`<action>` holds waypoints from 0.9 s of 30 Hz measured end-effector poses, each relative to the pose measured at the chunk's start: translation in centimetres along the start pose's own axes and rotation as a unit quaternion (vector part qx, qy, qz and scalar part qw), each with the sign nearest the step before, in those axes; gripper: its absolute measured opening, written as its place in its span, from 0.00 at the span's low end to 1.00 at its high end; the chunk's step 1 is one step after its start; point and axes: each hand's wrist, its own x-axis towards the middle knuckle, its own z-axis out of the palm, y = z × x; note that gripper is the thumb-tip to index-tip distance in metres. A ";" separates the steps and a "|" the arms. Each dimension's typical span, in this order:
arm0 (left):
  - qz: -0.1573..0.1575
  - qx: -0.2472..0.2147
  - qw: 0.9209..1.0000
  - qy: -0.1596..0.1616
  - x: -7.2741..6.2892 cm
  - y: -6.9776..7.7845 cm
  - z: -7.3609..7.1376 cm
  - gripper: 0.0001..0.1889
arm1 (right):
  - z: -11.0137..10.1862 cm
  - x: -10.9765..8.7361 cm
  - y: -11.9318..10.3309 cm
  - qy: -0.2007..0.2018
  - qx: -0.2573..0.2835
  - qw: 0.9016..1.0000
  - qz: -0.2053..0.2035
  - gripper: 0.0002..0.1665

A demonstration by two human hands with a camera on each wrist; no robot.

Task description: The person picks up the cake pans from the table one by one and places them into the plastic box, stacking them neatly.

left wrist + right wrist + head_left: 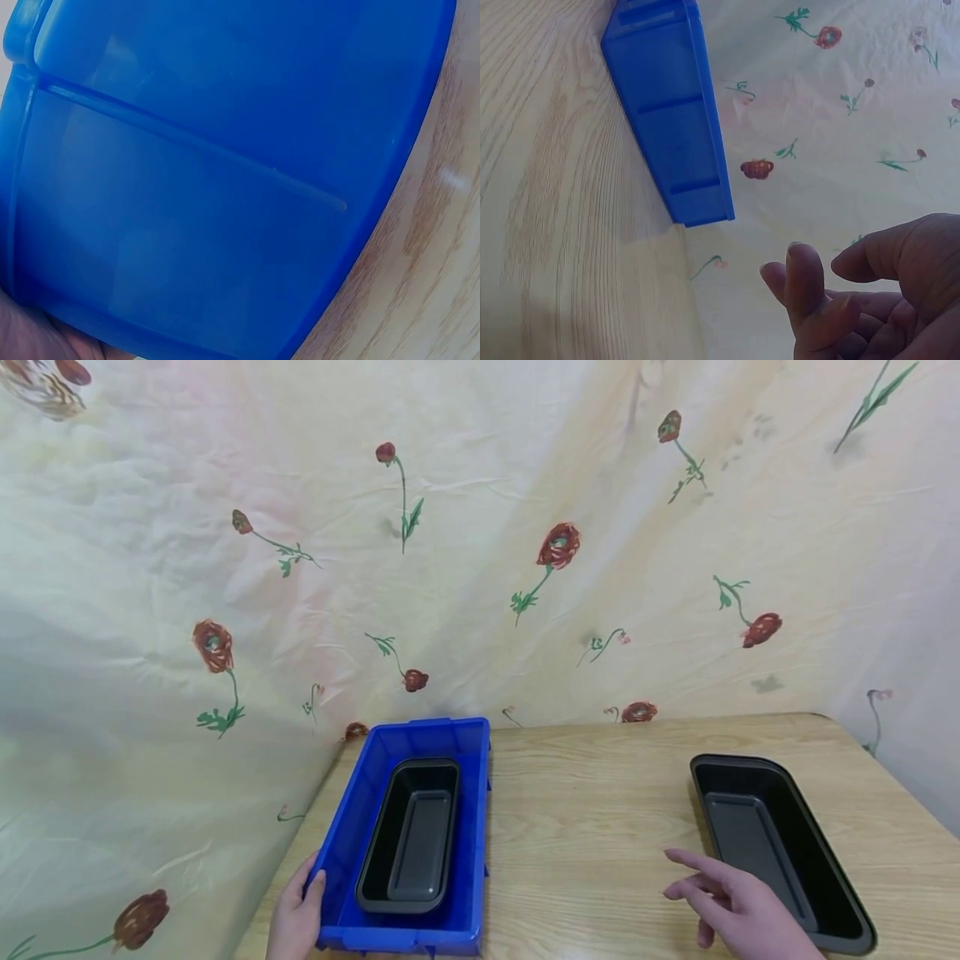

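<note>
My left hand (296, 910) grips the near left wall of a blue plastic bin (345, 827), the thumb showing at its rim. In the left wrist view the bin's outer side (187, 187) fills most of the picture, and part of the hand (37, 334) shows at the lower left corner. Inside the bin lies a dark loaf pan (423, 852). My right hand (738, 906) holds nothing, its fingers loosely bent and apart. From above it overlaps the left edge of a second dark loaf pan (757, 827) at the right of the table.
The light wood table (585, 827) stretches between the bin and the second pan. A pale cloth with red flowers (465, 568) hangs behind the table and along its left side.
</note>
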 end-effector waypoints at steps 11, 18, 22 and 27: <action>0.003 0.001 1.000 0.003 0.0 -0.1 -0.2 0.28 | -2.3 -0.9 1.7 0.040 -0.042 0.998 0.034 0.30; 0.000 0.004 1.000 0.004 0.0 -0.1 -0.3 0.29 | -3.9 -1.4 2.7 0.063 -0.061 0.994 0.067 0.31; -0.001 0.005 1.000 0.003 0.0 -0.1 -0.4 0.28 | -5.1 -1.9 3.2 0.075 -0.092 0.991 0.064 0.30; -0.002 0.002 1.000 0.005 -0.1 0.1 -0.4 0.28 | -6.6 -2.2 4.4 0.077 -0.143 0.983 0.085 0.32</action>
